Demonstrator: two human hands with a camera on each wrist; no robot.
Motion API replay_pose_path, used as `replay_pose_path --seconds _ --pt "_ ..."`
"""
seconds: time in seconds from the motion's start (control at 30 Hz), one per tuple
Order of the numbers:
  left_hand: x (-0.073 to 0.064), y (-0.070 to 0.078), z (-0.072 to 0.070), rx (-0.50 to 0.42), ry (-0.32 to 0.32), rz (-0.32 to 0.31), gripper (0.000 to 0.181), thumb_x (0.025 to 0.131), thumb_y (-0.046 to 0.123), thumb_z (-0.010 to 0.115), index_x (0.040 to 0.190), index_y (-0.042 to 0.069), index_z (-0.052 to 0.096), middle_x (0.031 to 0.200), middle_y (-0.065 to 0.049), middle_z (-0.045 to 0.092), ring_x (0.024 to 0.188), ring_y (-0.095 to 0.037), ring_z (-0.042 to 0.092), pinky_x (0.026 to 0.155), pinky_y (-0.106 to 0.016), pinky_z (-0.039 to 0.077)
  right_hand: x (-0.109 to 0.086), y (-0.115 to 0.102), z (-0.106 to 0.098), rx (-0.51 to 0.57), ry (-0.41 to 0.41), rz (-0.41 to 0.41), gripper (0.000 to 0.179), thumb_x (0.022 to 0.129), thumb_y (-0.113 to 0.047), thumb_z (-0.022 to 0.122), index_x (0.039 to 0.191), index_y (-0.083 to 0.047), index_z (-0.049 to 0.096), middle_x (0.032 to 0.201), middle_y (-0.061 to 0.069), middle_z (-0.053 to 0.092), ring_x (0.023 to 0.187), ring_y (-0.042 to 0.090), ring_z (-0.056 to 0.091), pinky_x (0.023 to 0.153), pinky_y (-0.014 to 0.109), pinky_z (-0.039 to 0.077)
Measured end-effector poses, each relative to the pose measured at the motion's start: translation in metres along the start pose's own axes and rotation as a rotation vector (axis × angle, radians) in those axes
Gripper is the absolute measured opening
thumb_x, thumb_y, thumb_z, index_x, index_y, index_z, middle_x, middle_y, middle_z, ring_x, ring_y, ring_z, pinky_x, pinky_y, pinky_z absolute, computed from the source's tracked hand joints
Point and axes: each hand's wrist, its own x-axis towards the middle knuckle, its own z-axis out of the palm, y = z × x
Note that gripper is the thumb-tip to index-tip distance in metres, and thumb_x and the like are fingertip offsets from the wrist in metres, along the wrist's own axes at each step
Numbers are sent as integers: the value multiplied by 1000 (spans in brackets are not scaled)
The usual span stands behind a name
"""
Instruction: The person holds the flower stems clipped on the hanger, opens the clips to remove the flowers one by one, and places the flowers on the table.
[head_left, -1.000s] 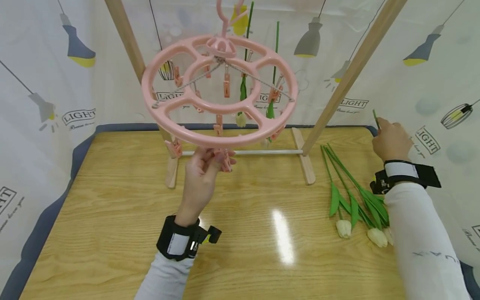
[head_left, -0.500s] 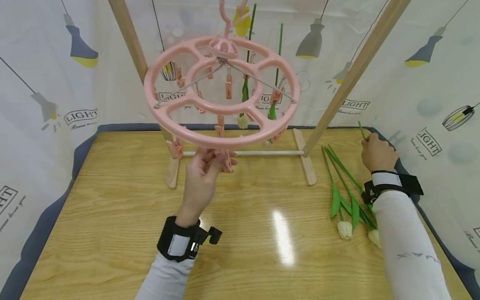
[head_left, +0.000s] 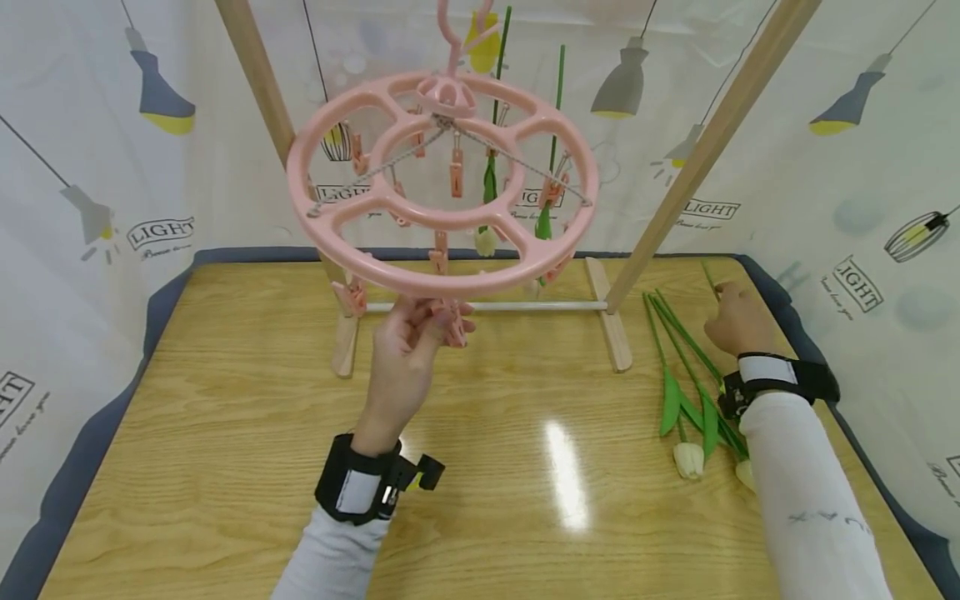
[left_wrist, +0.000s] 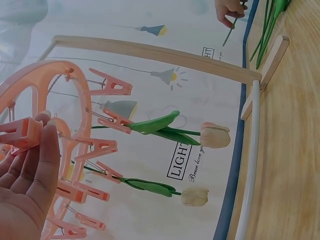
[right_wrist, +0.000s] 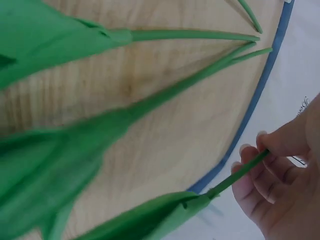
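Note:
In the head view a pink round clip hanger (head_left: 442, 287) hangs from its hook, with clothespins dangling below. My left hand (head_left: 401, 358) grips one pink clothespin (left_wrist: 32, 131) at the hanger's near side; nothing shows between its jaws. My right hand (head_left: 741, 321) pinches the green stem of an artificial tulip (right_wrist: 240, 174) between thumb and fingers, above the table's far right corner. That tulip's bloom is out of sight. Other white tulips (head_left: 688, 460) lie close by on the table, partly hidden by the right arm. Two hung tulips (left_wrist: 215, 135) point bloom-down from clips on the far side.
A wooden stand surrounds the hanger, with a slanted right post (head_left: 675, 200), flat feet (head_left: 609, 321) and a white crossbar (head_left: 532, 306) low down. The wooden table (head_left: 480, 500) meets a printed curtain (head_left: 847, 50) at the back and sides.
My right hand has moved left and nearer to me, carrying the tulip by its stem above the lying tulips. The left hand keeps its hold on the clothespin, almost unmoved.

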Motion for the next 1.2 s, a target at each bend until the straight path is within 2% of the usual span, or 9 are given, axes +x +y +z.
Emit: replay_pose_path --seconds 0.07,0.13,0.2,0.4,0.53,0.67,0.83,1.1,1.2 --pt "0 -1 0 2 -2 4 21 100 1 48 114 -14 51 97 -35 64 80 -14 67 66 -15 55 0 3 6 9 -30 -21 65 82 1 38 143 17 21 117 48 41 83 51 49 57 50 39" --pt "0 -1 0 1 -5 8 21 100 1 48 114 -14 51 97 -35 64 80 -13 67 66 -15 55 0 7 12 15 -49 -20 66 84 1 39 145 15 19 121 47 39 91 54 49 58 51 42" --pt "1 -1 0 -1 -8 12 22 100 2 48 114 -14 51 97 -34 64 80 -13 66 66 -15 55 0 10 18 12 -38 -23 64 85 2 40 145 14 20 120 46 40 97 56 48 60 54 44" --pt "0 0 -1 -11 -4 9 22 100 1 49 115 -14 50 97 -35 63 79 -19 67 66 -15 56 0 8 30 -31 43 -47 57 87 7 44 143 5 34 116 41 49 92 55 52 58 58 46" --pt "0 0 -1 -21 -1 1 24 100 3 49 116 -15 49 97 -36 63 79 -17 67 66 -15 56 1 5 36 -62 43 -52 48 94 4 42 142 2 39 118 41 52 100 58 50 70 69 47" --pt "0 0 -1 -24 -3 6 25 100 5 49 115 -15 49 97 -36 63 80 -13 67 66 -15 56 1 5 39 -83 -11 -51 48 93 3 46 141 5 41 122 44 47 105 61 46 79 73 44" --pt "0 2 0 -32 -7 8 24 100 5 49 115 -15 49 97 -37 62 80 -8 66 66 -15 56 -1 8 42 -58 -36 -59 51 85 11 49 136 9 45 117 44 45 97 59 48 74 67 46" --pt "0 3 1 -42 -7 -2 24 100 3 48 115 -16 49 98 -39 61 79 -19 68 66 -15 56 -1 7 43 -40 -62 -59 46 90 10 47 135 9 46 117 43 43 92 55 49 70 62 47" --pt "0 3 1 -46 -9 2 25 100 4 49 114 -17 49 98 -39 61 80 -17 68 66 -15 56 -1 6 42 -41 -94 -58 47 91 7 46 137 9 44 119 44 41 93 55 47 71 61 46"
